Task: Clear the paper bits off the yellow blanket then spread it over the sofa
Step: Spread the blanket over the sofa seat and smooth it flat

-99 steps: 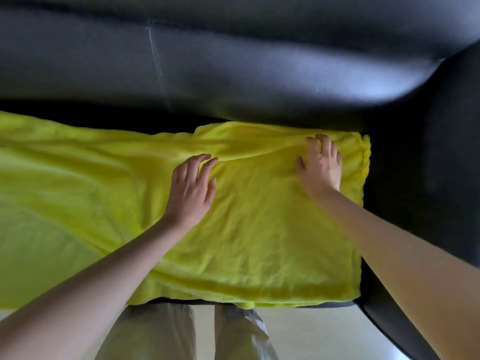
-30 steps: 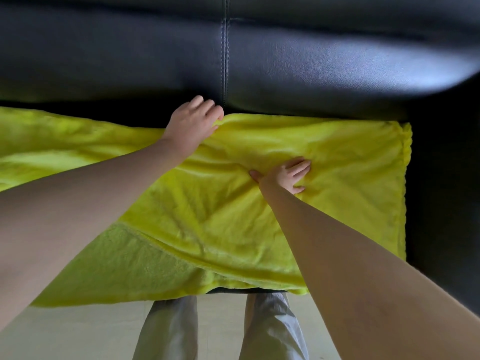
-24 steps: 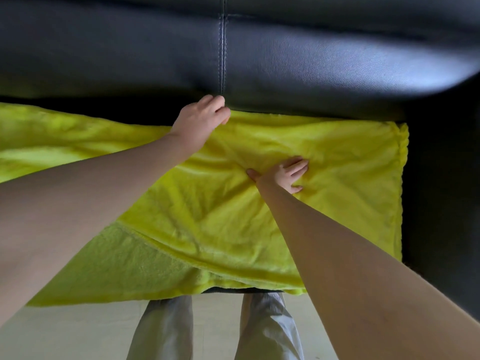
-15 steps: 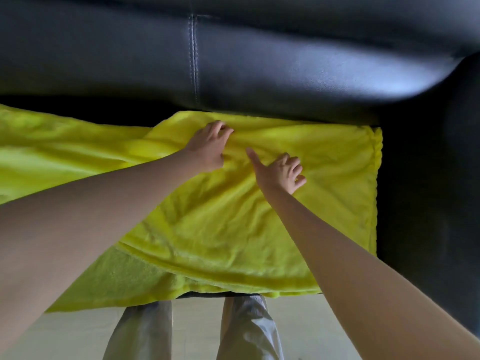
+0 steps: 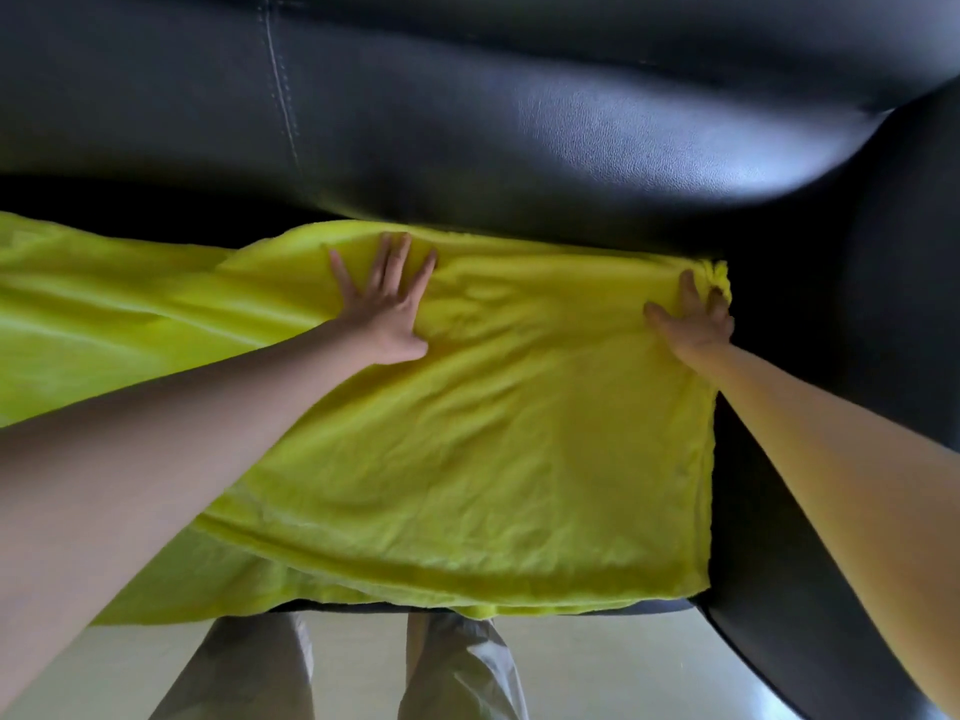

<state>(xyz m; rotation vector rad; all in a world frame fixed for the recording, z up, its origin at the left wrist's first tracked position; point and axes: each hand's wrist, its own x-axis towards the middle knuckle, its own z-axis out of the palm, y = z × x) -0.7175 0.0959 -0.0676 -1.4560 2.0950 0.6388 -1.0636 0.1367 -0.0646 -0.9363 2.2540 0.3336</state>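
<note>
The yellow blanket point(image 5: 493, 449) lies across the seat of the black leather sofa point(image 5: 519, 137), reaching from the left edge of view to the right armrest. My left hand point(image 5: 387, 304) presses flat on the blanket near its back edge, fingers straight and spread. At the blanket's back right corner my right hand point(image 5: 693, 317) rests with its fingers pushed into the bunched fabric beside the armrest. I see no paper bits on the blanket.
The sofa's backrest fills the top of the view, with a stitched seam point(image 5: 280, 85) at the left. The black armrest point(image 5: 841, 356) runs down the right side. Below the seat edge are my grey trouser legs point(image 5: 457, 667) and a pale floor point(image 5: 353, 662).
Both hands were close together at the blanket's middle half a second ago. My right hand has slid right to the corner by the armrest, and my left hand has flattened with fingers spread.
</note>
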